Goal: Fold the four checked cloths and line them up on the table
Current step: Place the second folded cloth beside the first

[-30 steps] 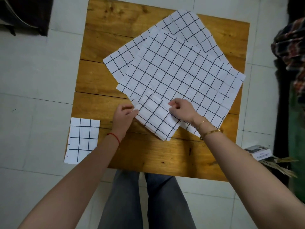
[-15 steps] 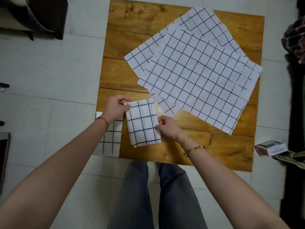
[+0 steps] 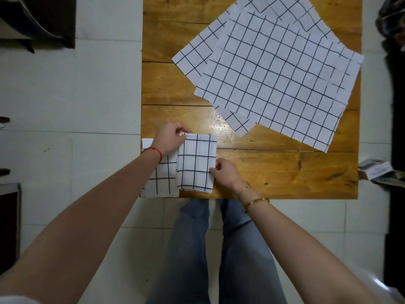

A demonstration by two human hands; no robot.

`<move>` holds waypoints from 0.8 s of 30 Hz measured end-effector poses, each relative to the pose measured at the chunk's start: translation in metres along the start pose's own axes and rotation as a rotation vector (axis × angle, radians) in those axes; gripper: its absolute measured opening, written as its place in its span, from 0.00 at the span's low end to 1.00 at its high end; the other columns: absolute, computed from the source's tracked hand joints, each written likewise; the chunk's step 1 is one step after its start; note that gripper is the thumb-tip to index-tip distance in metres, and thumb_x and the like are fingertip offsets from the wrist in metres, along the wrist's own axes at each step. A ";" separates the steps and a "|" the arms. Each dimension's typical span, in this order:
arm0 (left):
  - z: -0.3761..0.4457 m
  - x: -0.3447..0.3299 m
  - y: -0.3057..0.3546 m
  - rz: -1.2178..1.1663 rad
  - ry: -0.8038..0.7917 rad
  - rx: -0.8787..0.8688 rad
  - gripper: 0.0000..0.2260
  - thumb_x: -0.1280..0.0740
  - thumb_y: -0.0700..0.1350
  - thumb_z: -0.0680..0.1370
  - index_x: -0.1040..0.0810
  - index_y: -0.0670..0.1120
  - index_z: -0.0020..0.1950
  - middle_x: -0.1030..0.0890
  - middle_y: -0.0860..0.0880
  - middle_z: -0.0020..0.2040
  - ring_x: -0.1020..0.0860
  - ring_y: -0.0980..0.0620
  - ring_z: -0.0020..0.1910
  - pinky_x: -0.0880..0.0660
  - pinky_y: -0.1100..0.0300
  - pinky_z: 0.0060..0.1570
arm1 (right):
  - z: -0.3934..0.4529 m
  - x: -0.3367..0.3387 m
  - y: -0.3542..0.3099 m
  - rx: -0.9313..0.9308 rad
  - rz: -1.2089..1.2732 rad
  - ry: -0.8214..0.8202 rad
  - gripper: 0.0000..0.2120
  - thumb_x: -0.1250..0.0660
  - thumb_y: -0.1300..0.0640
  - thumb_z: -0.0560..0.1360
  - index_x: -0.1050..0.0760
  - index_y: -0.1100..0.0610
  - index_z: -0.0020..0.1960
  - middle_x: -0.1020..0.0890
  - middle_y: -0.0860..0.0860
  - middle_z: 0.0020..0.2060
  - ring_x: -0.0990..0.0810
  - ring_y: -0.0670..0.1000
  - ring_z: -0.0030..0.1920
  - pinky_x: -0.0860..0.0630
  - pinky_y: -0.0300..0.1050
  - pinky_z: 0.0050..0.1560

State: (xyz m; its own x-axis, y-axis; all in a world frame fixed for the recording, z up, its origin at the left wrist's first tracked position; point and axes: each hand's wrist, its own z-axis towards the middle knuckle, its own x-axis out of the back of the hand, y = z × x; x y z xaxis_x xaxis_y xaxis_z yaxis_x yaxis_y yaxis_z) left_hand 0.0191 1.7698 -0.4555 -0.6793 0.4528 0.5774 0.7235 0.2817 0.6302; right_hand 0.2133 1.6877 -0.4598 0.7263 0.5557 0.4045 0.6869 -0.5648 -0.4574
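Observation:
A folded white cloth with black checks (image 3: 196,163) lies at the near left of the wooden table (image 3: 285,172). My left hand (image 3: 169,139) pinches its far left corner. My right hand (image 3: 225,172) pinches its right edge. Another folded checked cloth (image 3: 162,181) lies right beside it at the table's left corner, partly under my left forearm. Two unfolded checked cloths overlap on the far right of the table, the top one (image 3: 274,84) covering most of the lower one (image 3: 197,53).
A small cardboard box (image 3: 374,170) and papers lie on the floor past the table's right edge. Dark furniture (image 3: 37,18) stands at the upper left. My legs in jeans (image 3: 219,249) are below the table's near edge.
Both hands carried the folded cloth from the unfolded pile down and left, setting it beside the first folded cloth. The camera view also shifted.

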 end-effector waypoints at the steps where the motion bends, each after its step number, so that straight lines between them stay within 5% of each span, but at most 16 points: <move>1: -0.001 -0.001 -0.002 0.016 -0.003 -0.010 0.12 0.35 0.35 0.75 0.16 0.48 0.52 0.23 0.60 0.40 0.27 0.63 0.39 0.32 0.72 0.40 | -0.001 -0.002 0.001 -0.003 -0.012 0.004 0.03 0.36 0.59 0.77 0.29 0.57 0.45 0.23 0.52 0.43 0.25 0.52 0.45 0.31 0.42 0.44; 11: -0.004 -0.008 -0.021 0.133 0.071 -0.097 0.12 0.33 0.35 0.74 0.16 0.49 0.51 0.16 0.53 0.49 0.21 0.56 0.48 0.23 0.56 0.56 | -0.005 -0.010 0.000 0.056 -0.308 0.077 0.10 0.40 0.55 0.79 0.28 0.61 0.55 0.19 0.58 0.48 0.20 0.58 0.47 0.25 0.48 0.41; 24: -0.010 -0.012 -0.027 0.172 0.074 -0.119 0.13 0.32 0.38 0.74 0.18 0.52 0.54 0.17 0.54 0.53 0.22 0.52 0.55 0.28 0.46 0.62 | -0.013 -0.005 0.002 0.108 -0.554 0.088 0.12 0.41 0.51 0.79 0.28 0.59 0.54 0.19 0.55 0.47 0.21 0.56 0.46 0.26 0.47 0.40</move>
State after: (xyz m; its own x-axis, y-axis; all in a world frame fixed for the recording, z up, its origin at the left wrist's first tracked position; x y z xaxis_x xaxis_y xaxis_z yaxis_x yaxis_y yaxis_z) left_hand 0.0066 1.7486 -0.4746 -0.5572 0.4207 0.7159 0.8132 0.1018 0.5731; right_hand 0.2119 1.6761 -0.4528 0.2612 0.6956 0.6693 0.9625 -0.1354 -0.2349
